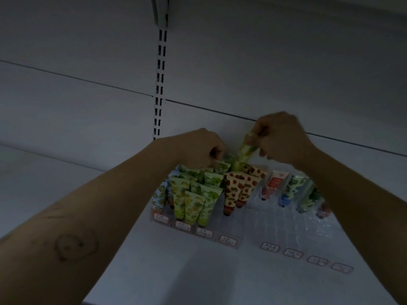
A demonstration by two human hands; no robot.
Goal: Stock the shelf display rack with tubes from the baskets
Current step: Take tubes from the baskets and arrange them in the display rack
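Pinching 1 green tube (243, 156) by its flat crimped end, the right hand (284, 139) holds it tilted, cap below the grip, at the rack (229, 230), while the left hand (198, 148) pinches a neighbouring tube (221, 166); both seem light, soft, squashable mid-body.

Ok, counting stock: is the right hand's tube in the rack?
Not seated: right hand pinches the green tube, tilted, lower end at the rack's back row.
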